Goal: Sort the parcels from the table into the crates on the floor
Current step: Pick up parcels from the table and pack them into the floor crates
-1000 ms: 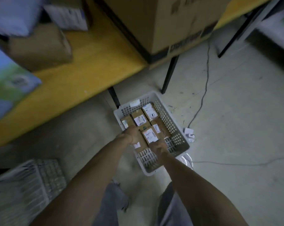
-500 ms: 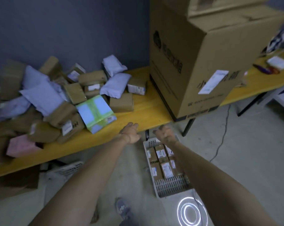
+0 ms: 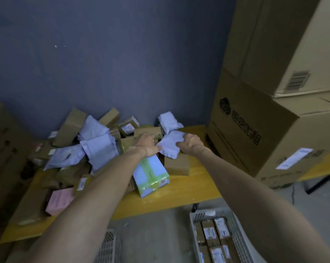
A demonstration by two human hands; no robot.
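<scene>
Right now both hands are out over the heap of parcels [image 3: 78,149] on the yellow desk [image 3: 200,179]. The right hand [image 3: 190,144] has its fingers curled tight into the right edge of a lilac mailer bag [image 3: 169,148], bunching the plastic. The left hand [image 3: 146,146] lies at the bag's nine o'clock, fingers stretched nearly flat over the brown parcels and thumb against the bag's left corner; whether it pinches the plastic I cannot tell. The bag rests on a plain brown box [image 3: 177,166], with a blue-and-green box [image 3: 150,174] at its seven o'clock, under the left wrist. Tall cardboard cartons [image 3: 255,120] stand on the desk at three o'clock. Down on the floor [image 3: 156,224], at five o'clock, a white crate [image 3: 236,236] holds rows of small labelled parcels [image 3: 210,232]; a second crate [image 3: 109,245] shows at six o'clock.
</scene>
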